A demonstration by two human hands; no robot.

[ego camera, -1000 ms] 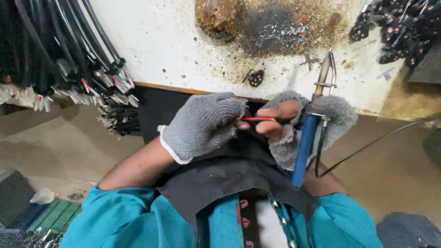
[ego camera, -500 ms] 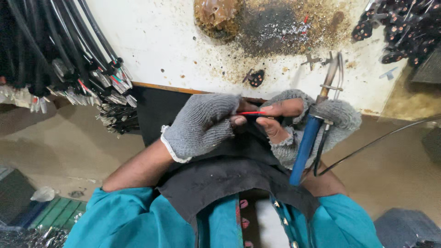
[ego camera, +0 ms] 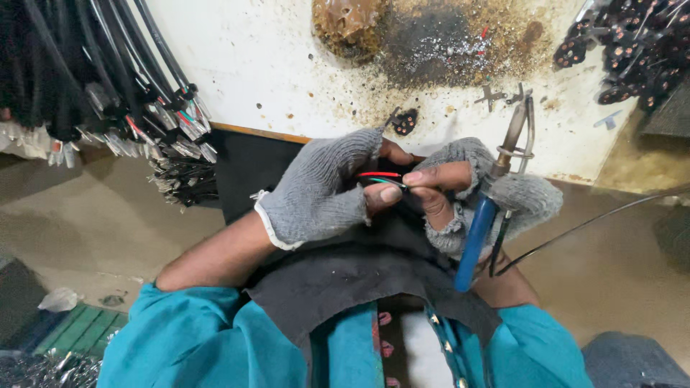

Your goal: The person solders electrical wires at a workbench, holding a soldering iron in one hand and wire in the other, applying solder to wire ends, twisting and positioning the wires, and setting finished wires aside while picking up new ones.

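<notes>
Both my hands wear grey fingerless knit gloves and meet over my lap. My left hand [ego camera: 327,190] pinches thin coloured wires [ego camera: 381,177], a red one and a greenish one, between thumb and fingers. My right hand [ego camera: 467,194] grips the same wire ends with its fingertips and also holds a soldering iron [ego camera: 480,226] with a blue handle. The iron's metal tip points up and away from me. A black cloth [ego camera: 359,269] lies across my lap under both hands.
A white, scorched work surface [ego camera: 287,65] lies ahead, with a brown lump and burnt residue [ego camera: 431,43]. Bundles of black cables with stripped ends [ego camera: 129,93] hang at left. Dark connector parts [ego camera: 632,50] pile at top right. The iron's cord [ego camera: 589,223] trails right.
My hands stay together on the wires; the fingertips shifted slightly along the red wire. The soldering iron remains upright in my right hand.
</notes>
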